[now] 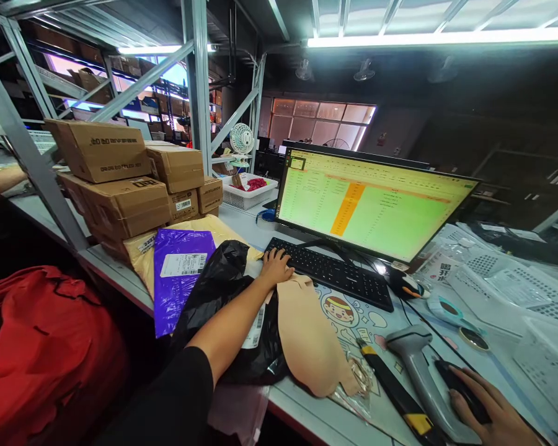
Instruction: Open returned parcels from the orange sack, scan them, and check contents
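My left hand [275, 267] rests on the left end of a black keyboard [348, 279], fingers spread over the keys. My right hand [497, 409] is curled over a black computer mouse [462, 390] at the lower right. Under my left forearm lies a black plastic mailer bag [223, 266] with a white label. A flat beige piece [307, 341], its kind unclear, lies over the bag beside my left wrist. Between the hands are a black and yellow utility knife [395, 390] and a grey barcode scanner [418, 365]. The monitor [376, 198] behind the keyboard shows a green spreadsheet.
Cardboard boxes [125, 204] are stacked at the left, behind a purple mailer [181, 279]. White baskets [511, 279] and tape rolls [474, 339] fill the right side. A red bag [51, 347] stands lower left. Another person's arm [2, 179] shows at the left edge.
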### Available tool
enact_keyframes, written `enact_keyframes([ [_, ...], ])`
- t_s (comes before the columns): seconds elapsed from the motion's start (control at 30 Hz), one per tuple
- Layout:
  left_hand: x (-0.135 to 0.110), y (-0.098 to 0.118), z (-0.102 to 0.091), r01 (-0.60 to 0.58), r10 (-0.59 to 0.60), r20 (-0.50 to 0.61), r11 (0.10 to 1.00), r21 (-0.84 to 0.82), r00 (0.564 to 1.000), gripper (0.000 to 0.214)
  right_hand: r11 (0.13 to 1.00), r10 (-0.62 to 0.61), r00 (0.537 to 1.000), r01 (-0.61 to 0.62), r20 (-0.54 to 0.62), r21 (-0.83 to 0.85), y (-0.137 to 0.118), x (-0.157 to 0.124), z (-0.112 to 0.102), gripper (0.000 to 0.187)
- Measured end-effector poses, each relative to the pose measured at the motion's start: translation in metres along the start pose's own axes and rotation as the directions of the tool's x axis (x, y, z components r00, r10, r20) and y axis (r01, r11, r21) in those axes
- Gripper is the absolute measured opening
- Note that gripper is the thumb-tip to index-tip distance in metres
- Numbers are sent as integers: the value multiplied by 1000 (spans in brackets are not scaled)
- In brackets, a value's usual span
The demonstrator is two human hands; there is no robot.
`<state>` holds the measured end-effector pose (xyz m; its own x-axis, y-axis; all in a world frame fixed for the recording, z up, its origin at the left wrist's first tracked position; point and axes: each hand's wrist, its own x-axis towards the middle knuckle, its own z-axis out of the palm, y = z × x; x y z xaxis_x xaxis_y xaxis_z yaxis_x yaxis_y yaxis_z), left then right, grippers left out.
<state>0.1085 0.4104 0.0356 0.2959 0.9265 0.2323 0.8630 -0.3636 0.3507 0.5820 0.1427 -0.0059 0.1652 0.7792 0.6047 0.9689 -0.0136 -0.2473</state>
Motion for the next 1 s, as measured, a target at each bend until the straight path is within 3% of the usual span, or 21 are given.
enact_keyframes([
  [0.23, 0, 1, 0, 10, -10, -14, 1000, 9, 1000, 52, 989, 74, 997, -77, 35, 124, -10, 0, -5, 40],
  [0.47, -3, 3, -3, 7, -6, -17, 999, 49, 1000, 51, 994, 109, 991, -109, 83, -7, -13, -5, -7, 54],
  [0.7, -1, 0, 1, 5, -3, -28, 997, 79, 1000, 51, 983, 124, 992, -117, 38, -145, -27, -11, -10, 44],
  [1.0, -3, -3, 2, -4, 7, -30, 995, 104, 1000, 52, 981, 129, 989, -117, 68, -157, -35, -16, -13, 44],
])
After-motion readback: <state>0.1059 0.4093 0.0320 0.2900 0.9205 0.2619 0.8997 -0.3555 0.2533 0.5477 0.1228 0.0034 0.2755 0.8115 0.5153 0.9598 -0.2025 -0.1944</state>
